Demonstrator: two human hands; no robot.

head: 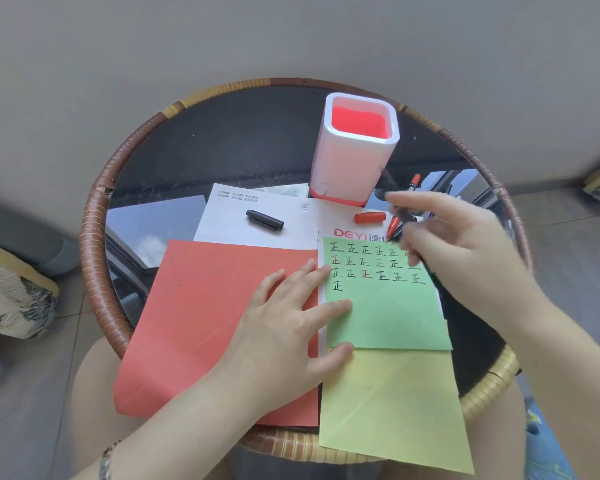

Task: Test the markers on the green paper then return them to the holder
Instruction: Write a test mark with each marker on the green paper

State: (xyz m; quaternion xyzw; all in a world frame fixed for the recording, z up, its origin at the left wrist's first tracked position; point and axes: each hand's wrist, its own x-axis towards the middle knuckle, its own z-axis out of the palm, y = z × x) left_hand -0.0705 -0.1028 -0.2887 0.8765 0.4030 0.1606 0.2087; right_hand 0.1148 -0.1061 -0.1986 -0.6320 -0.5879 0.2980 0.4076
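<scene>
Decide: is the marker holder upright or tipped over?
Upright: the holder stands on its red base, open top facing up.

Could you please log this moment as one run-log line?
left hand: pressing green paper | right hand: holding dark marker at paper's top edge | holder: no markers inside | black cap, red cap: lying loose

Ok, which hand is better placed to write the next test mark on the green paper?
Right. The right hand grips a black marker over the green paper, while the left hand lies flat, pinning its left edge.
</scene>
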